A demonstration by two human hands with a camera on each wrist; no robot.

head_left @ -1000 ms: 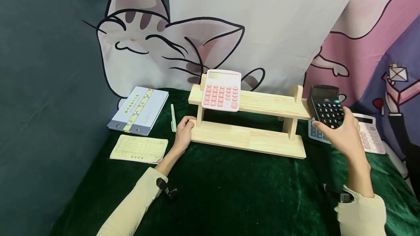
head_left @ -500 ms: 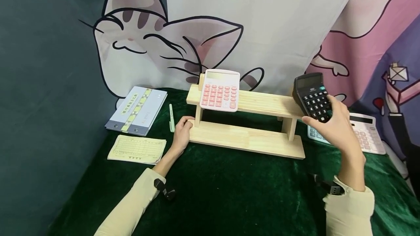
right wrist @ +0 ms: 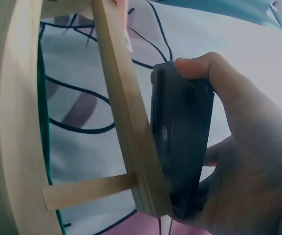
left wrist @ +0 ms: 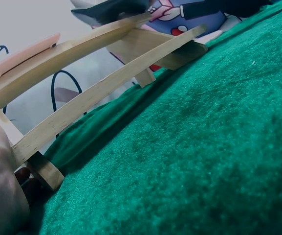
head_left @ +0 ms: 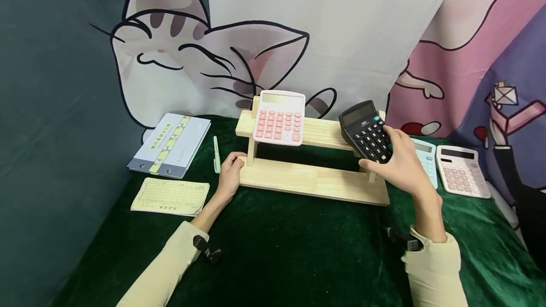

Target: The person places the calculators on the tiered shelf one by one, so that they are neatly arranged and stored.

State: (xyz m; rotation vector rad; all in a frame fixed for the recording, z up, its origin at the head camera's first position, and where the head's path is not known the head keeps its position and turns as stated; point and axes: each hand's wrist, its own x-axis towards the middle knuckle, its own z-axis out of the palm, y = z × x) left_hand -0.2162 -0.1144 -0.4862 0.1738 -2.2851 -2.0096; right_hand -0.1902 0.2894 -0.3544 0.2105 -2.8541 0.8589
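A black calculator (head_left: 368, 131) is gripped by its right and lower edges in my right hand (head_left: 401, 162), tilted over the right part of a two-tier wooden shelf (head_left: 313, 179). In the right wrist view the thumb lies on the calculator's edge (right wrist: 182, 137), and its body stands right at the upper board (right wrist: 126, 112). My left hand (head_left: 230, 176) holds the left end of the lower board, fingers curled round it, as the left wrist view shows at the board's end (left wrist: 21, 152). A white calculator with pink keys (head_left: 279, 117) leans on the upper tier at the left.
Right of the shelf lie a light blue calculator (head_left: 425, 158), partly behind my right hand, and a pale pink calculator (head_left: 462, 172). On the left are a blue-grey binder (head_left: 170, 143), a yellow form pad (head_left: 170, 195) and a mint-green pen (head_left: 216, 154). Green velvet (head_left: 277, 250) covers the table.
My right hand has carried the black calculator left, from beside the shelf's right end to over its upper board. The left hand keeps its hold on the shelf; the view has shifted slightly.
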